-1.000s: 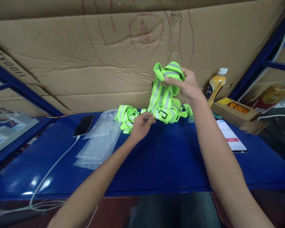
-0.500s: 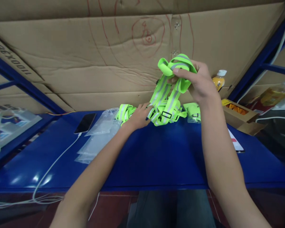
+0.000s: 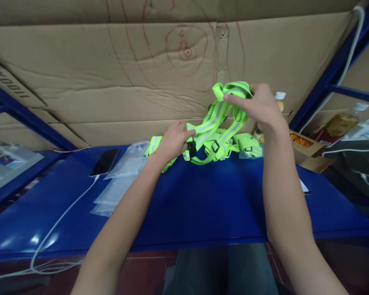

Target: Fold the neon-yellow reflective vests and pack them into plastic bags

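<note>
Neon-green reflective strap harness (image 3: 217, 135), tangled, lifted partly off the blue table (image 3: 203, 205).

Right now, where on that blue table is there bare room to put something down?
The blue table is bare between the forearms and along its front edge. It is crowded at the back: plastic bags and phone on the left, neon straps in the middle, cardboard box on the right.

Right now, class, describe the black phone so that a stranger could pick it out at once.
Start at the blue table under the cardboard wall. At its rear left, beside the clear plastic bags, lies the black phone. Unlike the bags, it is dark, and a white cable runs from its near end.
</note>
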{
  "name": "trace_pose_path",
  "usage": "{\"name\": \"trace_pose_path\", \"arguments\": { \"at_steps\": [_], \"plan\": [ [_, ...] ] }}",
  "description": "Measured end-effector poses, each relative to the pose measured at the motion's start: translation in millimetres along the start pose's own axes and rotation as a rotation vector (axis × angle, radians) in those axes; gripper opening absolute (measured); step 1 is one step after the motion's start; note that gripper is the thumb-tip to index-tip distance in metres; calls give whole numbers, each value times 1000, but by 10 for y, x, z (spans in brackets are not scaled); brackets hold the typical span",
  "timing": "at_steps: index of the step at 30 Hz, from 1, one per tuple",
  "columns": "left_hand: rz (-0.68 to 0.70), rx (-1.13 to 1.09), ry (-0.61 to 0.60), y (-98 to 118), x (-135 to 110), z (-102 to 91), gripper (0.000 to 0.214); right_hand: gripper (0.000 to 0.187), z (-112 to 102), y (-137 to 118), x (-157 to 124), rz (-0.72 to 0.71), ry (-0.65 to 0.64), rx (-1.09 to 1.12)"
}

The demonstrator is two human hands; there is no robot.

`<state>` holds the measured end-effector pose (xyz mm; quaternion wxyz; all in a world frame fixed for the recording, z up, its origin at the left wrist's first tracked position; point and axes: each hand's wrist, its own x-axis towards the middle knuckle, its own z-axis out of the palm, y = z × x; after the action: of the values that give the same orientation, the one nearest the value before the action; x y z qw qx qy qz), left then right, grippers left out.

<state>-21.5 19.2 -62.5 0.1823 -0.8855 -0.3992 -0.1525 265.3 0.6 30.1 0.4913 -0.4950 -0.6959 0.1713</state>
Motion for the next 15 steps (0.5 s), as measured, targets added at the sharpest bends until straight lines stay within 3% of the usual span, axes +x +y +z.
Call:
{"name": "trace_pose_path", "arguments": {
  "at_steps": [4,6,10,15],
  "plan": [
    [-42,16,360,-20,116,-281,19,44,9,205,66,108,-31,-309],
    [-62,-1,509,11,162,-363,18,45,29,260,81,86,-19,-402],
    [-25,-85,591,113,202,-366,14,49,66,104,27,-77,-23,-305],
    [-59,-123,658,196,201,-288,14,51,170,-220,-107,-155,-492,32]
  ]
}}
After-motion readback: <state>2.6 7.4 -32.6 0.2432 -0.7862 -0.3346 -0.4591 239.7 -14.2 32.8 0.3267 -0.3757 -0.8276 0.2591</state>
